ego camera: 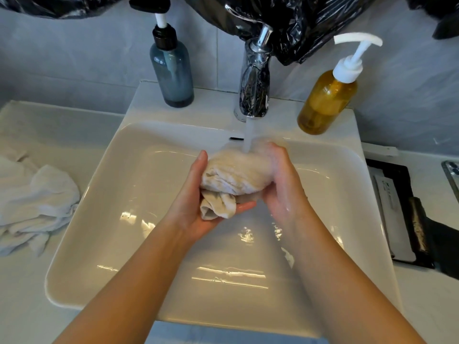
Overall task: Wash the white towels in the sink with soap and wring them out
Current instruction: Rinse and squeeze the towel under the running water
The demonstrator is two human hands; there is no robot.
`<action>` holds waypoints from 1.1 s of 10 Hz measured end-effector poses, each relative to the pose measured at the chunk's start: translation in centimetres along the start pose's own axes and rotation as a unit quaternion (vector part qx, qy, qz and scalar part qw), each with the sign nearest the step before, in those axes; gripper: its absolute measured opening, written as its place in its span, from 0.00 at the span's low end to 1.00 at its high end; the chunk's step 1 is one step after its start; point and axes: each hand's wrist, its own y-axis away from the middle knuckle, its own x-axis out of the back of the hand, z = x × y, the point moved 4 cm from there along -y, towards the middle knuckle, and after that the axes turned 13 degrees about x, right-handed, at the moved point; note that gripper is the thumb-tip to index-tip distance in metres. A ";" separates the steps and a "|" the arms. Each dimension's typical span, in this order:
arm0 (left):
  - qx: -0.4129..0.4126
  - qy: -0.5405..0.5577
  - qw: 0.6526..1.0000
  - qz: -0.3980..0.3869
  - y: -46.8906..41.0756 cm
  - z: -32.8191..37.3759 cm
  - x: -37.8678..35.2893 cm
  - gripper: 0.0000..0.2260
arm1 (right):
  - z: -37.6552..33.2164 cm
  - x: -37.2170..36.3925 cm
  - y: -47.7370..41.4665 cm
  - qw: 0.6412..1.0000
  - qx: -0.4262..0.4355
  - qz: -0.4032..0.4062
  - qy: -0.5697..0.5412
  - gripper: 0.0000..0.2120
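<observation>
black plastic sheeting (298,26): crumpled, glossy, along the top edge from 11 to 1 o'clock. grey tiled wall (74,58): 10 o'clock. black tray (395,170): 3 o'clock, on white counter (422,306), holding flat white packets (383,192) and a dark wrapped roll (417,219). phone (450,170): partly cut off, just right of the tray.

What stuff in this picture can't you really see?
Head view only:
- right hand: fingertips hidden behind the towel and blurred by running water.
- whatever the black plastic bag covers, above the tap.
- phone: cut off by the right edge.
- towel pile: cut off by the left edge.
- print on the packets: too small.
</observation>
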 end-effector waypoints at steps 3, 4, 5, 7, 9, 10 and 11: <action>-0.003 -0.058 0.992 0.109 -0.9 1.4 -1.5 0.22 | -1.6 -0.8 0.0 0.982 0.117 -0.150 0.016 0.34; 0.024 -0.083 0.984 0.157 -1.7 0.7 -0.3 0.19 | -1.4 -0.7 -0.3 0.983 0.084 -0.166 0.013 0.30; 0.018 -0.148 0.982 0.114 -1.3 0.1 -0.2 0.13 | -1.6 -0.8 -0.4 0.977 0.065 -0.200 0.043 0.29; 0.057 -0.261 0.949 0.168 -0.4 1.0 1.3 0.06 | -1.0 -0.3 -0.8 0.985 0.005 -0.157 0.066 0.26; -0.139 -0.279 0.923 0.224 -1.7 4.3 2.0 0.28 | 0.3 -0.6 -0.7 0.991 -0.089 -0.045 -0.085 0.27; -0.150 -0.246 0.936 0.200 -2.0 3.7 1.6 0.31 | 1.2 -1.0 -0.4 0.992 -0.068 -0.007 -0.103 0.33; -0.112 -0.211 0.959 0.151 -2.2 3.7 1.5 0.25 | 0.8 -0.7 -0.1 0.995 -0.053 -0.002 -0.085 0.28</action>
